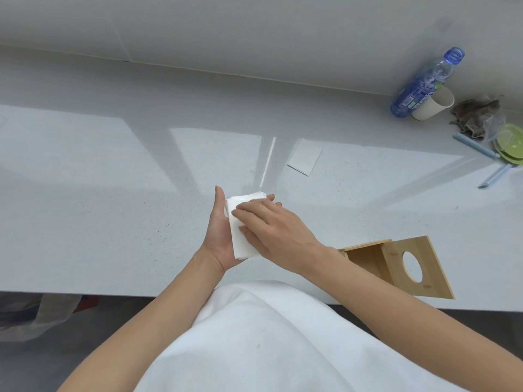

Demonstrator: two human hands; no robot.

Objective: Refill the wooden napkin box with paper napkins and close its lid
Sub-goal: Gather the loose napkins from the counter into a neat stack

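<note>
A stack of white paper napkins lies in the palm of my left hand, held above the pale counter. My right hand rests flat on top of the stack, fingers spread over it. The wooden napkin box stands to the right near the counter's front edge, partly behind my right wrist. Its lid, with a round hole in it, is swung open and leans out to the right. The inside of the box is hidden from here.
A flat white sheet lies on the counter beyond my hands. At the back right stand a blue bottle, a paper cup, a crumpled cloth, green lids and pale blue sticks.
</note>
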